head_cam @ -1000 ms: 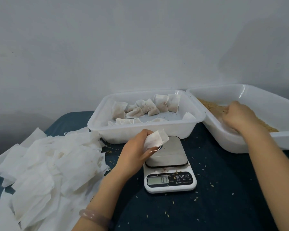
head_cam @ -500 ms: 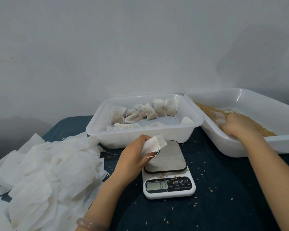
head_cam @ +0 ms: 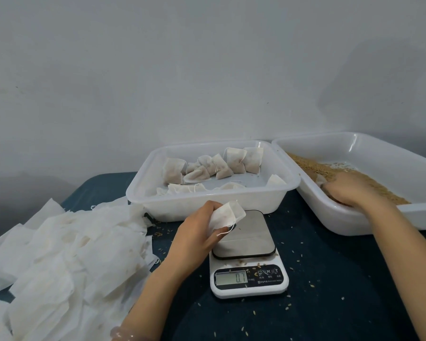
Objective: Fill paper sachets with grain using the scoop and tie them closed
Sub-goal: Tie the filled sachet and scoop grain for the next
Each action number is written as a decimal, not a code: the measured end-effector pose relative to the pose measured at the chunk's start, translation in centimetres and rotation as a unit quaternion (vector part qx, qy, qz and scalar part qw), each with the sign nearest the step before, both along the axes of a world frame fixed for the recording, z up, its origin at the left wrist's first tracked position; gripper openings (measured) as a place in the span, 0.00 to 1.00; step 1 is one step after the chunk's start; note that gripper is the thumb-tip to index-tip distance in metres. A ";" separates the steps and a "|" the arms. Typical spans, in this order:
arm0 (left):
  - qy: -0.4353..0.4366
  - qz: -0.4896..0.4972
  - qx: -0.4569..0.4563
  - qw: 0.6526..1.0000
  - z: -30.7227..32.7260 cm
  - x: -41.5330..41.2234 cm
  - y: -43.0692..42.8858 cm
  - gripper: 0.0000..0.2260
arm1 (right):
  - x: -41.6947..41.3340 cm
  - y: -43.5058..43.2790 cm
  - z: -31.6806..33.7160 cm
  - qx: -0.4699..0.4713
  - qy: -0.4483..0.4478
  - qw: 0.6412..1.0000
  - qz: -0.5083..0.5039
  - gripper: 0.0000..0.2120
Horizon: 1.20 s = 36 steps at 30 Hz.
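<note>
My left hand grips an empty white paper sachet with a drawstring, held just above the left edge of the scale's platform. My right hand lies in the brown grain inside the right-hand white tray, fingers curled round a translucent scoop that is mostly buried and hidden by the hand. Several filled, tied sachets sit in the middle white tray.
A small digital scale stands in front of the middle tray, its display reading 0.7. A heap of empty paper sachets covers the left of the dark blue table. Loose grains are scattered around the scale.
My right hand has pushed lower and forward into the grain with the scoop. My left hand with the sachet has stayed over the scale. The camera has tilted slightly.
</note>
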<state>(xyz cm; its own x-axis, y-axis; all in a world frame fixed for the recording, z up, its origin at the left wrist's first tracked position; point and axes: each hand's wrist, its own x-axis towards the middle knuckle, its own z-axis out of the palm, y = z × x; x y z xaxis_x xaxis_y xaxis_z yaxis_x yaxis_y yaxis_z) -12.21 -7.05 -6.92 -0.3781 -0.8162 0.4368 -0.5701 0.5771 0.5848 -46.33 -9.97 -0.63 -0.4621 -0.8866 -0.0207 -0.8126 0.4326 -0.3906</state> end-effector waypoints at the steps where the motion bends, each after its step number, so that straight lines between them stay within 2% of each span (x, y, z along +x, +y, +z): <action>1: -0.001 -0.001 0.001 1.000 0.0 0.0 0.0 0.11 | 0.0 0.0 0.1 -0.023 -0.083 0.996 -0.014 0.16; 2: -0.004 -0.002 0.000 1.000 0.0 -0.1 0.0 0.12 | 0.0 -0.1 0.2 -0.050 -0.199 0.978 -0.033 0.12; 4: -0.007 -0.006 0.000 1.000 0.0 0.0 0.1 0.13 | 0.3 0.2 0.7 -0.107 -0.405 0.906 -0.064 0.04; 6: -0.007 -0.005 0.004 1.000 0.0 0.1 0.0 0.12 | 0.1 0.4 0.9 -0.176 -0.478 0.857 -0.074 0.02; 10: -0.008 -0.001 0.010 1.000 0.0 0.0 0.0 0.13 | -0.3 0.8 0.6 -0.267 -0.499 0.822 -0.057 0.02; 13: -0.005 -0.005 0.009 1.000 0.0 0.0 0.0 0.15 | -0.7 0.6 0.7 -0.319 -0.496 0.799 -0.117 0.02; 16: 0.000 -0.005 0.007 1.000 0.1 0.1 0.0 0.12 | -1.0 0.4 0.6 -0.369 -0.504 0.764 -0.160 0.05; 20: 0.001 -0.004 0.009 1.000 0.1 0.2 0.1 0.11 | -1.4 0.4 0.2 -0.426 -0.492 0.737 -0.183 0.07; 26: 0.010 -0.006 0.010 1.000 0.1 0.2 0.0 0.13 | -1.7 0.5 0.3 -0.500 -0.516 0.665 -0.201 0.13; 29: 0.030 -0.002 0.017 0.999 0.1 0.1 -0.1 0.09 | -1.9 0.6 0.4 -0.516 -0.527 0.640 -0.216 0.19; 32: 0.066 -0.001 0.023 0.998 0.4 -0.1 0.0 0.07 | -1.4 1.0 0.8 -0.540 -0.531 0.612 -0.231 0.15; 36: 0.140 -0.007 0.060 0.988 0.9 -0.5 0.4 0.10 | -0.9 1.5 1.3 -0.560 -0.536 0.587 -0.232 0.16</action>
<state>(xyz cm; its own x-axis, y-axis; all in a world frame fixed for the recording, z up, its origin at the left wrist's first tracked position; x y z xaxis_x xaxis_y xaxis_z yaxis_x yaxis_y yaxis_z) -12.75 -6.66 -6.00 -0.2689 -0.8639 0.4259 -0.3689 0.5009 0.7830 -47.24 -8.49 0.63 -0.9129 -0.4057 -0.0449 0.2651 -0.5058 -0.8209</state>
